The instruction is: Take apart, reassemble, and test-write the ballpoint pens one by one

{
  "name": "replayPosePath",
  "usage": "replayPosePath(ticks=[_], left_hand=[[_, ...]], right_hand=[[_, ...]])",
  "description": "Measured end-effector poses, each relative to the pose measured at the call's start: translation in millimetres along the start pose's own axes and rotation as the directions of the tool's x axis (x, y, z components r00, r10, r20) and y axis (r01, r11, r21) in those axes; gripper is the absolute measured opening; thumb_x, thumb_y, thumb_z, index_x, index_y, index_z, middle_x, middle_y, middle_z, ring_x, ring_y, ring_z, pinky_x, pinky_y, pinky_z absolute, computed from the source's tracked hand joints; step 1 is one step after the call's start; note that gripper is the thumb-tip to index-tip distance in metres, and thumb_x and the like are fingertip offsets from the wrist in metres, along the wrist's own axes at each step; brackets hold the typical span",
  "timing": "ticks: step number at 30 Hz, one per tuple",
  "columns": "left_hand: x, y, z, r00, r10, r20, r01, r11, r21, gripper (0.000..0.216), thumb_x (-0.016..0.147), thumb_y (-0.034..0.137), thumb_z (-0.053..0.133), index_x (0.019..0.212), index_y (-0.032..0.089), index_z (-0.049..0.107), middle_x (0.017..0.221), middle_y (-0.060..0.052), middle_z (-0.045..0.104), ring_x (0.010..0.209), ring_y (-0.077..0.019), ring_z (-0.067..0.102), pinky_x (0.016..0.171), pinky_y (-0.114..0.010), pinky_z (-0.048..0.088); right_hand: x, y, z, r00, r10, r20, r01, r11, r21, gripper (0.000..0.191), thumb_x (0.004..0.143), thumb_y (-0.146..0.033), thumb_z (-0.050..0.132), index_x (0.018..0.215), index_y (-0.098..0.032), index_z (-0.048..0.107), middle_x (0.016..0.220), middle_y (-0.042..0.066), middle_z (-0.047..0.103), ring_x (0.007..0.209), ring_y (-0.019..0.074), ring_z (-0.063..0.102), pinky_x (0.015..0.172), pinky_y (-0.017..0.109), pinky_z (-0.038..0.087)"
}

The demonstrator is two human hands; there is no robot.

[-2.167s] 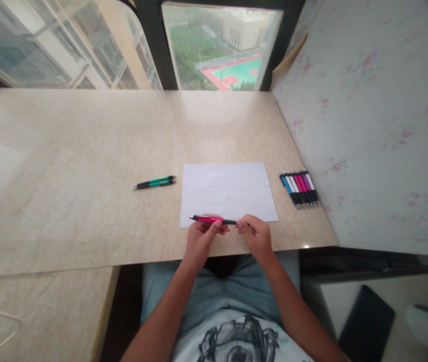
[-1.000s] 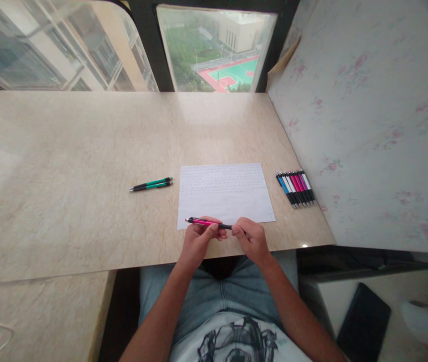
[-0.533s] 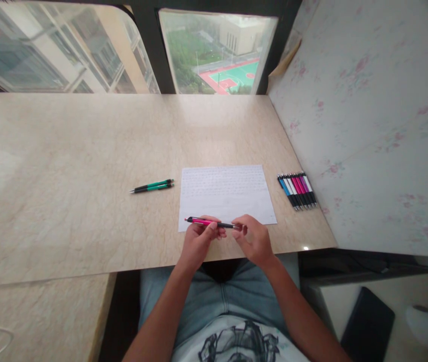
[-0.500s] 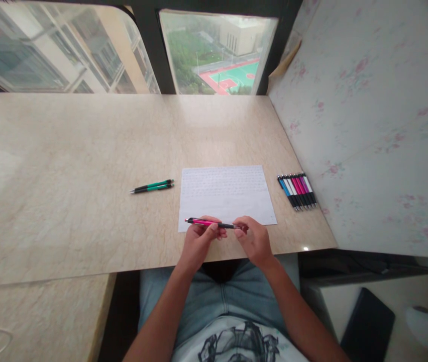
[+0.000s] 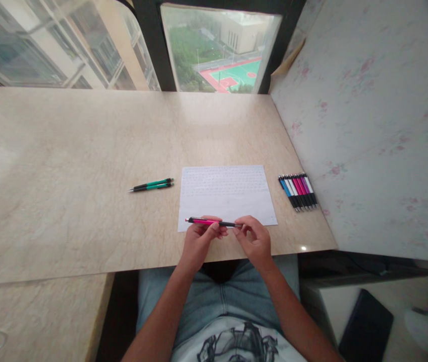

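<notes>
A pink and black pen (image 5: 202, 221) lies level between my two hands, just above the near edge of a white written sheet (image 5: 226, 193). My left hand (image 5: 200, 241) is closed round the pen's middle, thumb and fingers pinching the barrel. My right hand (image 5: 254, 239) pinches the pen's right end at the tip with closed fingers. Both hands hover over the front edge of the beige table (image 5: 86, 166).
Two green and black pens (image 5: 152, 184) lie side by side left of the sheet. A row of several pens (image 5: 298, 190), blue, white, pink and black, lies right of it beside a pale flowered wall panel (image 5: 372, 115). A window (image 5: 217, 45) is behind the table.
The hands and pen have stayed almost still. The right hand's fingers have shifted slightly at the pen's tip; the view has wobbled a little.
</notes>
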State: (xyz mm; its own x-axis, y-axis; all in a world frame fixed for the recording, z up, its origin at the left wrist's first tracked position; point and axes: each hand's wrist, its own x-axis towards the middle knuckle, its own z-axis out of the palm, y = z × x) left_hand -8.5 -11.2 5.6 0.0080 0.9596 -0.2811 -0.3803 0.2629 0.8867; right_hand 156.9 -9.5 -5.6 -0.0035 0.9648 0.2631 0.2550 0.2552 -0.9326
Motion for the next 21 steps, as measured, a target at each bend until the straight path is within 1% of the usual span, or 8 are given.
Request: replayPosePath(ticks=[2, 3, 5, 7, 9, 13, 16, 21], left_hand=[[-0.8, 0.8, 0.8, 1.000, 0.006, -0.002, -0.006, 0.999, 0.037, 0.027, 0.081, 0.038, 0.072, 0.093, 0.013, 0.068, 0.076, -0.008, 0.074, 0.068, -0.0173, 0.068, 0.066, -0.028, 0.052], [-1.2, 1.3, 1.3, 1.000, 0.006, -0.004, -0.005, 0.999, 0.053, 0.027, 0.081, 0.038, 0.072, 0.093, 0.013, 0.068, 0.075, -0.008, 0.074, 0.068, -0.0176, 0.069, 0.067, -0.028, 0.053], [-1.7, 2.2, 1.8, 1.000, 0.003, -0.011, -0.002, 0.997, 0.076, 0.028, 0.081, 0.038, 0.072, 0.093, 0.013, 0.068, 0.074, -0.007, 0.074, 0.068, -0.0181, 0.069, 0.067, -0.029, 0.053], [-1.6, 2.3, 1.6, 1.000, 0.004, -0.017, -0.002, 0.997, 0.082, 0.028, 0.081, 0.038, 0.072, 0.094, 0.014, 0.068, 0.073, -0.007, 0.074, 0.068, -0.0181, 0.069, 0.067, -0.029, 0.054], [-1.1, 1.4, 0.8, 1.000, 0.005, -0.019, -0.003, 0.997, 0.072, 0.027, 0.081, 0.038, 0.072, 0.094, 0.014, 0.068, 0.073, -0.007, 0.074, 0.068, -0.0175, 0.069, 0.067, -0.028, 0.054], [0.1, -1.6, -1.2, 1.000, 0.005, -0.011, -0.005, 0.999, 0.035, 0.025, 0.083, 0.036, 0.071, 0.094, 0.014, 0.068, 0.076, -0.007, 0.074, 0.069, -0.0163, 0.069, 0.066, -0.026, 0.053], [0.5, -2.8, -2.3, 1.000, 0.001, -0.008, -0.001, 1.000, 0.021, 0.026, 0.083, 0.036, 0.071, 0.095, 0.014, 0.068, 0.076, -0.007, 0.074, 0.069, -0.0163, 0.069, 0.066, -0.026, 0.053], [0.2, -1.7, -2.8, 1.000, -0.006, 0.004, 0.006, 1.000, 0.013, 0.024, 0.084, 0.035, 0.070, 0.095, 0.014, 0.067, 0.076, -0.007, 0.074, 0.069, -0.0163, 0.068, 0.067, -0.027, 0.053]], right_hand=[[0.0, 0.6, 0.7, 0.998, 0.060, -0.011, -0.060, 0.998, 0.036, 0.018, 0.090, -0.033, 0.060, 0.104, -0.021, 0.064, 0.087, 0.005, 0.069, 0.073, 0.0169, 0.064, 0.063, 0.028, 0.051], [0.4, 0.4, 0.9, 0.996, 0.087, -0.003, -0.087, 0.995, 0.039, 0.018, 0.093, -0.035, 0.056, 0.101, -0.020, 0.064, 0.082, 0.004, 0.069, 0.071, 0.0168, 0.064, 0.063, 0.029, 0.051], [1.6, -1.1, 1.1, 0.993, 0.115, 0.032, -0.115, 0.993, 0.001, 0.026, 0.097, -0.037, 0.049, 0.084, -0.020, 0.064, 0.069, 0.002, 0.064, 0.064, 0.0158, 0.061, 0.062, 0.028, 0.049], [2.8, -2.9, 0.9, 0.992, 0.113, 0.053, -0.109, 0.992, -0.062, 0.034, 0.097, -0.037, 0.047, 0.072, -0.020, 0.061, 0.062, 0.001, 0.060, 0.059, 0.0150, 0.058, 0.059, 0.027, 0.046], [3.3, -3.9, 0.5, 0.996, 0.083, 0.040, -0.080, 0.993, -0.084, 0.027, 0.096, -0.035, 0.052, 0.075, -0.020, 0.063, 0.066, 0.001, 0.063, 0.062, 0.0155, 0.059, 0.060, 0.028, 0.046], [3.1, -3.0, 0.1, 1.000, -0.010, 0.000, 0.010, 0.999, -0.049, 0.009, 0.091, -0.028, 0.060, 0.090, -0.022, 0.067, 0.082, 0.004, 0.069, 0.071, 0.0169, 0.062, 0.064, 0.029, 0.050], [4.0, -2.8, -0.4, 0.999, -0.054, -0.004, 0.054, 0.999, -0.009, 0.006, 0.089, -0.023, 0.062, 0.089, -0.023, 0.067, 0.085, 0.005, 0.069, 0.073, 0.0173, 0.063, 0.063, 0.029, 0.051], [5.6, -4.4, -2.0, 0.996, -0.091, -0.013, 0.092, 0.995, 0.046, 0.008, 0.088, -0.018, 0.063, 0.090, -0.023, 0.069, 0.087, 0.005, 0.069, 0.077, 0.0177, 0.064, 0.064, 0.030, 0.052]])
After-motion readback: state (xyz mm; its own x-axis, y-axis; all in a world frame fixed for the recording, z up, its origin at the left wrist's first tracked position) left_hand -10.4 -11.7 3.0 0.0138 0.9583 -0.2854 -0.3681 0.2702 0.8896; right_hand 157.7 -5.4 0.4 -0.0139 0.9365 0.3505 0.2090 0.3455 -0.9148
